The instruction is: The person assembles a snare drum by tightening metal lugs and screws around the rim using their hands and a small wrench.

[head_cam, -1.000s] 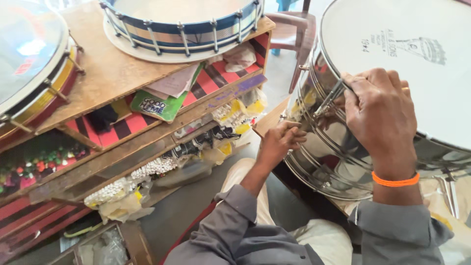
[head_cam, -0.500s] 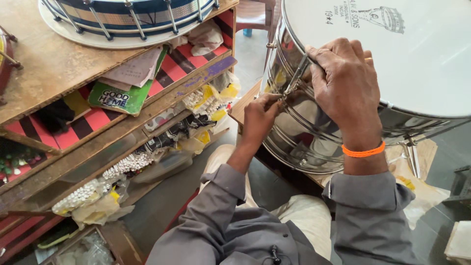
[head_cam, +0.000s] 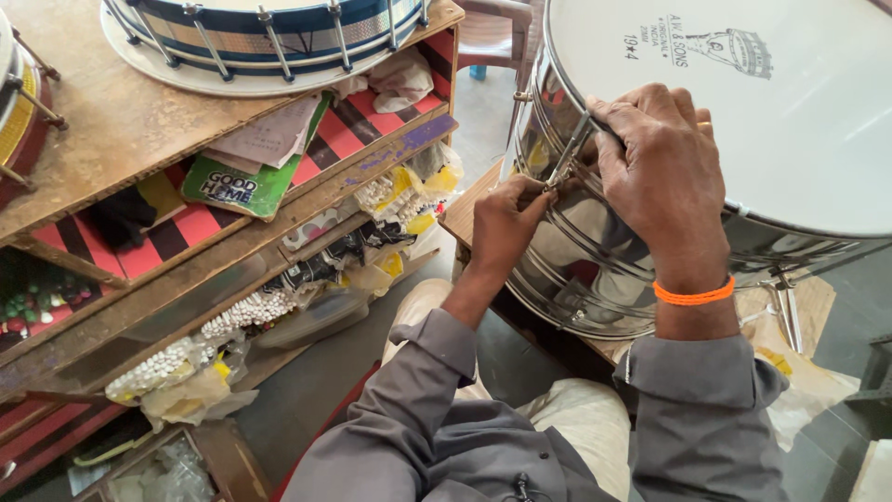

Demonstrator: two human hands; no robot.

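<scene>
Against the shiny steel drum [head_cam: 595, 270] our right hand [head_cam: 664, 172] curls over the rim, clamped on a tension rod [head_cam: 569, 153], while our left hand [head_cam: 506, 223] pinches the rod's lower end just below. Beside us, on the striped shelf [head_cam: 186, 232], lies a flat green packet [head_cam: 237, 186], with yellow-and-white bags [head_cam: 409, 191] one shelf lower.

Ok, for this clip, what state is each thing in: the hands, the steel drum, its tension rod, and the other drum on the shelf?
Left hand: pinching the lower end of the tension rod.
Right hand: resting over the drum rim, holding the rod's top.
Steel drum: upright, white head on.
Tension rod: slanted against the shell, held at both ends.
Blue-striped drum: sitting on the wooden shelf, untouched.
</scene>
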